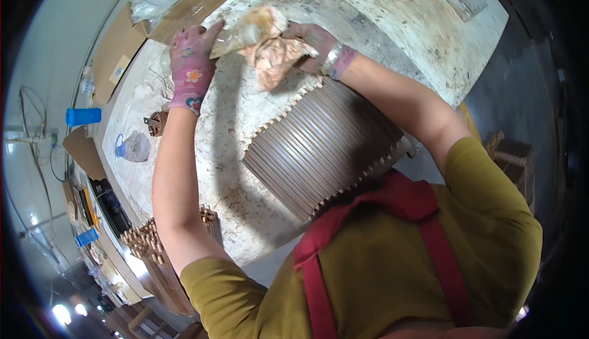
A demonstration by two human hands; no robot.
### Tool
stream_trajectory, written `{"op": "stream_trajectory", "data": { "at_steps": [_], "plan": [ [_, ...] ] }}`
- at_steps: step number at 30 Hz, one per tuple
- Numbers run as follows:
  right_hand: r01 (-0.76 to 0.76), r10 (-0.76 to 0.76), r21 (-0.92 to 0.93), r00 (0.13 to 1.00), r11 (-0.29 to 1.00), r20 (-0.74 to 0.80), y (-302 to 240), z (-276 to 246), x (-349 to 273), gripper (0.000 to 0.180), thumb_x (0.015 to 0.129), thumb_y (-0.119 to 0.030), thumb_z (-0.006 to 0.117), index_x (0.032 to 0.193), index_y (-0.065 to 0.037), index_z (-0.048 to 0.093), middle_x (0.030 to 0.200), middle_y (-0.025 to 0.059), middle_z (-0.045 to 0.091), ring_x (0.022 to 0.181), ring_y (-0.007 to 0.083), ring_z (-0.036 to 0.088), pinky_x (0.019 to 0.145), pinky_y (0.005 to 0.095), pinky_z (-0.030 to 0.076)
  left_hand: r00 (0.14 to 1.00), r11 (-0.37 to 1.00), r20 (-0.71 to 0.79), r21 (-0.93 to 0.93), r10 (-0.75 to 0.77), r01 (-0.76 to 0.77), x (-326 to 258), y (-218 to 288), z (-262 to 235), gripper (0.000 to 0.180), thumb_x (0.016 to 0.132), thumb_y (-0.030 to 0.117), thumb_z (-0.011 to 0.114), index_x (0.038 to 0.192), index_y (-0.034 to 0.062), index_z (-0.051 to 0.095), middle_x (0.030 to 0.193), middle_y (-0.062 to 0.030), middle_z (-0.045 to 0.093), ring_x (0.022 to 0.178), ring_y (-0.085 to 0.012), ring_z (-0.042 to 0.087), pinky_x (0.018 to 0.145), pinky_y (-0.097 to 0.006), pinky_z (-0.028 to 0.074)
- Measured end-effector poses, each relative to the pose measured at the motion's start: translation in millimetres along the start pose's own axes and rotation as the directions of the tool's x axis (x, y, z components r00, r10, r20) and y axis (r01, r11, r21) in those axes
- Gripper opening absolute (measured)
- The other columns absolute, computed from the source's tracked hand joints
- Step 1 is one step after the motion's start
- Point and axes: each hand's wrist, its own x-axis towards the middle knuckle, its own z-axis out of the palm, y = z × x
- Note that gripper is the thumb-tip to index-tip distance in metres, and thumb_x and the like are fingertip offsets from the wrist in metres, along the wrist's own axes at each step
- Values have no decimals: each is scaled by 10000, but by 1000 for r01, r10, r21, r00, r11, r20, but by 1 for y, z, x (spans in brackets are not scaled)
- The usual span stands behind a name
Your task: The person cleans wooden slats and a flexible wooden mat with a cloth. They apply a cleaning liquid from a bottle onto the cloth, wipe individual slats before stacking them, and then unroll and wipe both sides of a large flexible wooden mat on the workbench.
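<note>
My left hand (193,63), in a pink flowered glove, is closed around a translucent bottle (228,42) lying nearly sideways. The bottle's whitish top end points at a crumpled, stained cloth (276,63), pale orange and cream. That cloth is bunched in my right hand (313,46), also gloved; some of its fingers are hidden behind the folds. Below the hands, a row of grey-brown wooden slats (325,149) lies side by side on the worktable (239,216), with small light tenon-like ends along both edges. My right forearm passes over its far right corner.
A cardboard box (196,7) with clear plastic stands at the far left. A brown container (157,123) and a clear jug (135,147) sit left of my left forearm. Bundled wooden pieces (144,241) are stacked at the lower left. A flat piece (467,3) lies far right.
</note>
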Motion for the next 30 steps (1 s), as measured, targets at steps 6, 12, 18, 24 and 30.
{"op": "stream_trajectory", "data": {
  "at_steps": [6, 12, 18, 24, 30],
  "plan": [
    [-136, -72, 892, 980, 431, 184, -11, 6, 34, 259, 934, -108, 509, 1119, 58, 586, 1114, 214, 632, 1009, 322, 643, 977, 442, 506, 870, 768, -179, -572, -458, 287, 1, -40, 69, 618, 734, 125, 795, 1277, 7, 527, 1229, -174, 585, 1132, -320, 576, 955, -379, 454],
    [-113, 88, 777, 993, 619, 74, -34, -34, -23, 235, 881, -138, 611, 1029, 43, 642, 1062, 197, 667, 977, 293, 665, 948, 441, 531, 806, 254, 24, -943, -592, 214, -11, -71, 101, 744, 752, 15, 759, 1385, 35, 368, 1207, -122, 605, 1035, -233, 628, 868, -333, 539],
    [154, 45, 649, 959, 745, -280, -50, -73, -119, 347, 930, -229, 608, 1167, 24, 587, 992, 120, 683, 861, 217, 697, 772, 328, 611, 713, 760, -361, -534, -600, 369, -49, -11, 47, 643, 858, 41, 678, 1416, -16, 364, 1318, -215, 519, 1198, -283, 527, 1018, -359, 428],
    [98, 23, 520, 975, 848, -222, -61, -81, -164, 381, 976, -215, 556, 1287, 0, 514, 1155, 122, 649, 1055, 215, 654, 909, 355, 558, 950, 770, -182, -555, 255, -313, -102, 263, -21, 603, 777, 352, 704, 1282, 63, 542, 1180, -202, 568, 1185, -344, 504, 1053, -442, 366],
    [25, 11, 208, 985, 978, -174, -74, -56, -153, 379, 963, -166, 573, 1306, -19, 508, 1180, 83, 632, 1033, 143, 646, 873, 276, 547, 968, 754, -98, -611, 230, -241, -100, 302, -9, 725, 725, 463, 731, 1318, 100, 524, 1254, -175, 504, 1263, -363, 414, 1097, -566, 244]
  ]
}}
